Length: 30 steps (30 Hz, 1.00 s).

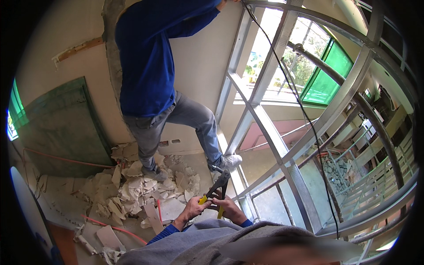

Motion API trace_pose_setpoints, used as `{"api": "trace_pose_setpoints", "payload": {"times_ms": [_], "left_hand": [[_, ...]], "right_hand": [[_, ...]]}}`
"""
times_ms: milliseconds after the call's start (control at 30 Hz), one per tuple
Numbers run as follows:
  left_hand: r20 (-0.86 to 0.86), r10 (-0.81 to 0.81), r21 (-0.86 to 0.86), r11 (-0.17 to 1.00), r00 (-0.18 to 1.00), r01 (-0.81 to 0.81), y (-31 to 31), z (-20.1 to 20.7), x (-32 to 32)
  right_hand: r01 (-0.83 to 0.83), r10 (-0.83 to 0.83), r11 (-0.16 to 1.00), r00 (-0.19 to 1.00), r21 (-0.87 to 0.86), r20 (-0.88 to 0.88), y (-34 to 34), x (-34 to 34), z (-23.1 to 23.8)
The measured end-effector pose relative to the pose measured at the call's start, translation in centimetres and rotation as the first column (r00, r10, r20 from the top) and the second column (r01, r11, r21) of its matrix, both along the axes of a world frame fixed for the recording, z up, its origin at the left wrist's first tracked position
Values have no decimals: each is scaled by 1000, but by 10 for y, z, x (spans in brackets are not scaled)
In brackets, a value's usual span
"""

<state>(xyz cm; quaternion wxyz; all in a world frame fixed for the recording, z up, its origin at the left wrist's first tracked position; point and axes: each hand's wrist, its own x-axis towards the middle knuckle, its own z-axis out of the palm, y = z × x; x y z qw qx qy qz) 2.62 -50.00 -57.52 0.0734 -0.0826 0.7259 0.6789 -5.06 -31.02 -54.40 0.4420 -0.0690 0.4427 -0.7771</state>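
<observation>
Both my hands are in front of my body at the lower middle, around what looks like a hand riveter [221,181] with a black head and yellow handles. My left hand [193,209] is closed at the left handle, and my right hand [230,208] is closed round the right one. The handles are spread apart, and the head points up and away from me. My fingers partly hide the grips. Past the tool's head is a co-worker's pale, dusty shoe [230,162], close to the metal frame [269,128].
A co-worker in a blue top [148,75] stands ahead, arms raised, one foot near broken plasterboard [132,190]. A black cable [289,84] hangs along the frame. Red tubing [119,229] crosses the rubble. A dark green panel [64,128] leans on the left wall; railings [375,176] are right.
</observation>
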Motion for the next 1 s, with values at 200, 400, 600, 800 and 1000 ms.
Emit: {"api": "trace_pose_setpoints", "payload": {"times_ms": [200,400,600,800,1000], "left_hand": [[5,14,-19,1000,1000,-14,-2,-5,-1],[24,75,-28,997,997,-75,-4,1,6],[12,67,-9,998,998,-67,-9,-3,12],[33,186,-238,956,982,-173,-8,-21,25],[-116,387,-204,892,915,-403,-5,-9,46]], "right_hand": [[-5,5,1000,1000,12,16,-3,-3,-2],[-50,50,999,998,1,31,-9,-6,-6],[-104,104,993,995,-51,-5,-17,-9,-17],[-135,135,989,991,-66,-12,-26,-13,-24],[-125,139,987,979,96,-151,-38,-5,-20]]}}
